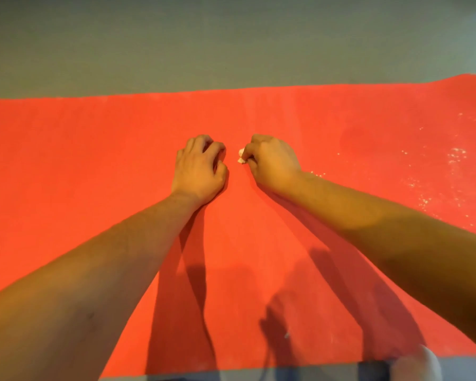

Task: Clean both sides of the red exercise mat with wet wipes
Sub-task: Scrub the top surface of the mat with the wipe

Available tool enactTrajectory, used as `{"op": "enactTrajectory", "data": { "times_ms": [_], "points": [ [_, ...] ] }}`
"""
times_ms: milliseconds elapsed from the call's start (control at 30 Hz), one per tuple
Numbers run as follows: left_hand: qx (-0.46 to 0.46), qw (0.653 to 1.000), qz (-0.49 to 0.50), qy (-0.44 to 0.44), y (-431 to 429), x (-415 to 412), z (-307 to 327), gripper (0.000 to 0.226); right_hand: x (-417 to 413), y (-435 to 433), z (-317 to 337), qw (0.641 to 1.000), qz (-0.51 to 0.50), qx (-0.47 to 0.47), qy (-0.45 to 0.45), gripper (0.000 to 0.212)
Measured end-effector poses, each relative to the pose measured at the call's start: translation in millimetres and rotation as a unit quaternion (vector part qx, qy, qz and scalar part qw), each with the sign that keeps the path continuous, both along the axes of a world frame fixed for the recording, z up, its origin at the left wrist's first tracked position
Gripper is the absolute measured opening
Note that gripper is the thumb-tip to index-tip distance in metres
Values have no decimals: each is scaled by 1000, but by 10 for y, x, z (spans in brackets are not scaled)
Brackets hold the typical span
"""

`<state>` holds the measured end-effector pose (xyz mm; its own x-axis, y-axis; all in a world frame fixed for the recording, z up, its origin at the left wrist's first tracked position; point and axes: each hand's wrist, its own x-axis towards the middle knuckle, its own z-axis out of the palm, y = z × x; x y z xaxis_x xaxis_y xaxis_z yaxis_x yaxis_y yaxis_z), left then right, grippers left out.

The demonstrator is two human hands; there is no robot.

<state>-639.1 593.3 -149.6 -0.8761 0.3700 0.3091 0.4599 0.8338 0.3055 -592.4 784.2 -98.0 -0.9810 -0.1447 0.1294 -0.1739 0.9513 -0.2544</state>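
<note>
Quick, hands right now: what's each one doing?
Left hand: fingers curled on the red mat, holding nothing visible.
Right hand: gripping a white wet wipe.

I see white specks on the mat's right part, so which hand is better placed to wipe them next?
Right. The right hand grips the wipe and lies nearer the specks on the red mat; the left hand rests curled, no wipe visible.
</note>
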Motion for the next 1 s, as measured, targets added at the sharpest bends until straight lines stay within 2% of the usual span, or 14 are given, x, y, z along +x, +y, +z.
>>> {"op": "enactTrajectory", "data": {
  "times_ms": [167, 267, 333, 467, 567, 667, 800, 900, 1000],
  "points": [
    [10, 1000, -2, 8, -2, 0, -18, 36, 875, -10, -4, 995, 97, -20, 12, 14],
    [13, 1000, -2, 14, -4, -8, -25, 35, 1006, 35, 24, 990, 138, -13, 5, 10],
    [17, 1000, -10, 19, -12, -17, -36, 33, 798, 32, 17, 992, 122, -7, 12, 11],
    [8, 999, -19, 25, -14, 11, -17, 27, 172, -27, -4, 1000, 17, 12, 0, 23],
    [-6, 1000, -8, 19, -8, 51, 41, 24, 84, -124, 41, 999, -16, 41, -23, 23],
    [-32, 999, -5, -10, 5, 129, 98, 27, 372, -179, 88, 998, -6, 43, -34, 20],
    [-71, 996, -22, -47, -54, 263, 220, 32, 1079, -198, 66, 997, 56, 26, -47, 17],
    [-78, 995, -33, -48, -127, 446, 244, 31, 1610, -172, 31, 992, 108, 16, -56, 15],
    [-73, 995, -39, -55, -182, 774, 232, 29, 1741, -187, 79, 991, 108, 26, -78, 19]
  ]
}}
